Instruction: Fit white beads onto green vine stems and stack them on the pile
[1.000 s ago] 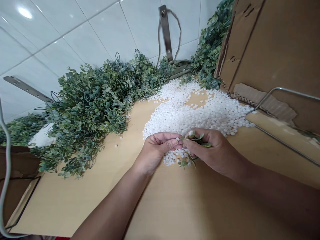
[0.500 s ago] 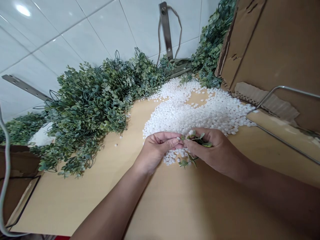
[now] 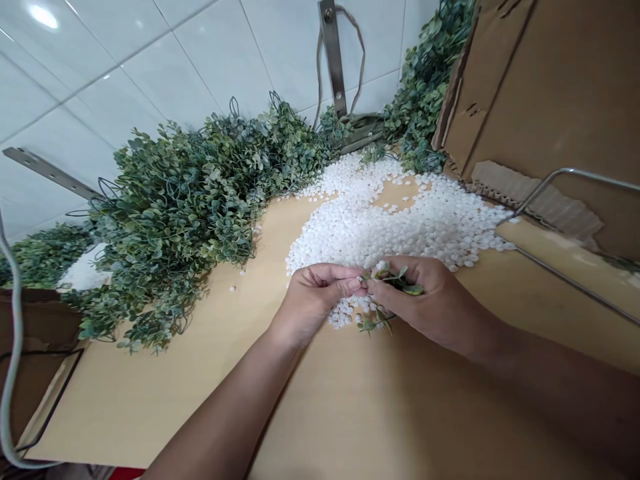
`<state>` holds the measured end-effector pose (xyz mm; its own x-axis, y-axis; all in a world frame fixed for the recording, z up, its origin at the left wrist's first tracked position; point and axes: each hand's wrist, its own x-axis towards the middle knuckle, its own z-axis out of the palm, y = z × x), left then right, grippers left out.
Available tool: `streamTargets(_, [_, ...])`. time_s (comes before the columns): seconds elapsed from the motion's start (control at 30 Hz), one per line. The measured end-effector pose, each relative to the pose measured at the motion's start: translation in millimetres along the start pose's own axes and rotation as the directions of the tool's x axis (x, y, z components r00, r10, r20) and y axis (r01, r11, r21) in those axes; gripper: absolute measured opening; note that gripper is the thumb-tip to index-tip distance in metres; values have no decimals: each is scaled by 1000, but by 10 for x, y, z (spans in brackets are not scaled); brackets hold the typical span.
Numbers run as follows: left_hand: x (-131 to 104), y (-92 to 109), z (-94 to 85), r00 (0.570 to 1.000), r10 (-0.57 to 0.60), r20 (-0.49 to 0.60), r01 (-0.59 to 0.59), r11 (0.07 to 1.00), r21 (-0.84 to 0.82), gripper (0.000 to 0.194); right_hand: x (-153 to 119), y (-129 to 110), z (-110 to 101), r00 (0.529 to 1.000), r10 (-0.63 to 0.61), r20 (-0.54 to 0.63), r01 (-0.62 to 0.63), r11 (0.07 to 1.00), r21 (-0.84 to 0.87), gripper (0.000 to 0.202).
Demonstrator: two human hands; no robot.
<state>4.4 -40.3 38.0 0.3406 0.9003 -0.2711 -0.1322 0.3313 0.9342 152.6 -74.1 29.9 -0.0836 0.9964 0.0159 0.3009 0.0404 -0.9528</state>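
My right hand point(image 3: 423, 290) is closed around a small sprig of artificial leaves point(image 3: 413, 289), whose green leaves stick out above and below the fingers. A white bead-like piece shows among the leaves at the top. Thumb and fingers of my left hand point(image 3: 317, 293) are pinched at the sprig's left end, touching the right fingertips; what exactly sits in this pinch is mostly hidden. Just beyond both hands spreads a heap of small white pieces point(image 3: 345, 227), and some of them lie under the hands.
A large pile of artificial greenery point(image 3: 185, 207) lies at left along the tiled wall point(image 3: 200, 53). More greenery point(image 3: 425, 87) stands at back right beside a cardboard box point(image 3: 560, 100). A bent metal rod point(image 3: 590, 175) juts in from the right. A pale cable point(image 3: 15, 333) hangs at far left.
Both hands keep nearly the same place and grip on the sprig. The left fingertips have shifted very slightly right, closer to the sprig. The view has moved a little.
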Motion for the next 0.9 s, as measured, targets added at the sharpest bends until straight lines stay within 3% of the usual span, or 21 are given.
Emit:
streamTargets(0.47, [17,-8,-8,999,39,11,-40,992,117,15,-25,16,53,1000,6,8,-6,999,48,24])
streamTargets(0.63, [-7,33,-8,1000,19,19,-20,995,93,19,7,15,21,998,55,17,-57,989,139,18])
streamTargets(0.9, [8,26,-10,1000,-1,20,0,1000,2,21,46,59,2,996,66,55,-73,987,144,18])
